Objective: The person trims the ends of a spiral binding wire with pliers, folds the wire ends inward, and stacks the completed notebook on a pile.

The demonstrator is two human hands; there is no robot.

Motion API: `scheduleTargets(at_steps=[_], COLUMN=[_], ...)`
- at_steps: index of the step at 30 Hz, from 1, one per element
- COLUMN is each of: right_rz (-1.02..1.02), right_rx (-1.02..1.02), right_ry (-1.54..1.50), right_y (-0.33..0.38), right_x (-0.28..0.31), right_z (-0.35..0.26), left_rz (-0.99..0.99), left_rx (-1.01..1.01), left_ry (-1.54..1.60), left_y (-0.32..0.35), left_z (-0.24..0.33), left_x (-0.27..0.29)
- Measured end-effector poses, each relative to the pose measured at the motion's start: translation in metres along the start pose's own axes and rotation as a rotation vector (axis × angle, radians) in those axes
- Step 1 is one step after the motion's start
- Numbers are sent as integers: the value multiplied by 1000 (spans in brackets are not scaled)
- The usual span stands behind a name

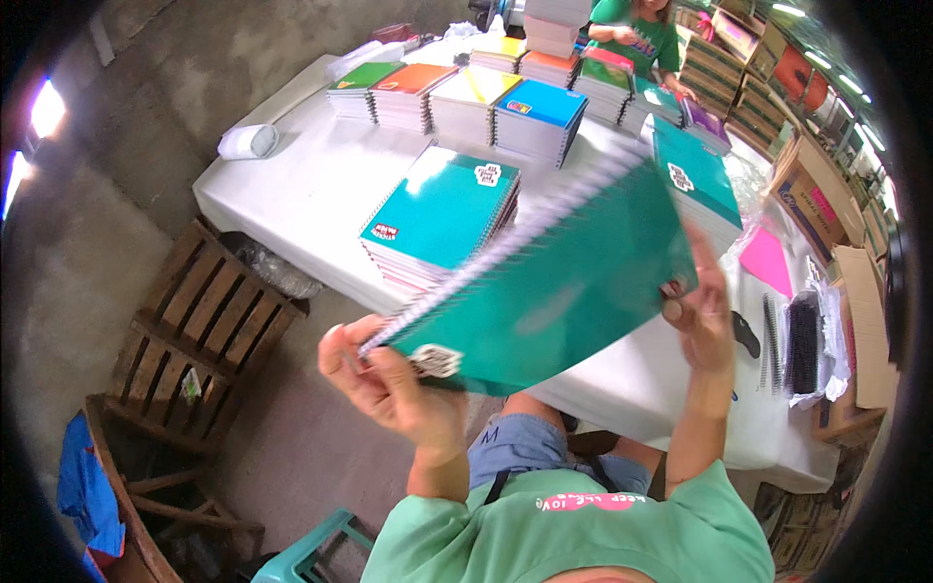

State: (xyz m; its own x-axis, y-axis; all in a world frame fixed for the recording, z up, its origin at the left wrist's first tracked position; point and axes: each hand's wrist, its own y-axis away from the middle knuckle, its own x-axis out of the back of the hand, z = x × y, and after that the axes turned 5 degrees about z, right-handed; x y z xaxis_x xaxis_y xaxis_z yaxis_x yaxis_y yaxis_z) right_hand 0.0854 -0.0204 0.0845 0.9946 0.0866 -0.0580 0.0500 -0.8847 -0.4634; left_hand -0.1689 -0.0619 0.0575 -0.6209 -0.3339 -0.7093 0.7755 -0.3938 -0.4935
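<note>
A teal spiral notebook (554,291) is held tilted in the air between my two hands, partly smeared by motion. My left hand (398,389) pinches its lower left corner beside the white wire spine. At the opposite edge, my right hand (702,309) grips the cover with the thumb on top. Behind it on the table lies a stack of teal spiral notebooks (442,209), partly covered by the one I hold. Another teal stack (695,175) stands beyond my right hand.
Stacks of green, orange, yellow and blue notebooks (539,102) line the far side of the white-covered table (301,194). A person (641,39) stands behind them. At right lie black wire spirals (802,335), a pink sheet (768,260) and cardboard boxes (812,199). Wooden crates (204,335) stand left.
</note>
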Motion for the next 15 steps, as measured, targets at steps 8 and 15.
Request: scheduleTargets(at_steps=[8, 15], right_rz=[-49, 61], right_rx=[-173, -230], right_ry=[-426, -403], right_y=[-101, -185], right_x=[-124, -79], right_z=[27, 89], left_rz=[228, 735], left_rx=[-46, 808], left_ry=[35, -651], left_y=[-73, 44], left_z=[-8, -205], left_x=[53, 333])
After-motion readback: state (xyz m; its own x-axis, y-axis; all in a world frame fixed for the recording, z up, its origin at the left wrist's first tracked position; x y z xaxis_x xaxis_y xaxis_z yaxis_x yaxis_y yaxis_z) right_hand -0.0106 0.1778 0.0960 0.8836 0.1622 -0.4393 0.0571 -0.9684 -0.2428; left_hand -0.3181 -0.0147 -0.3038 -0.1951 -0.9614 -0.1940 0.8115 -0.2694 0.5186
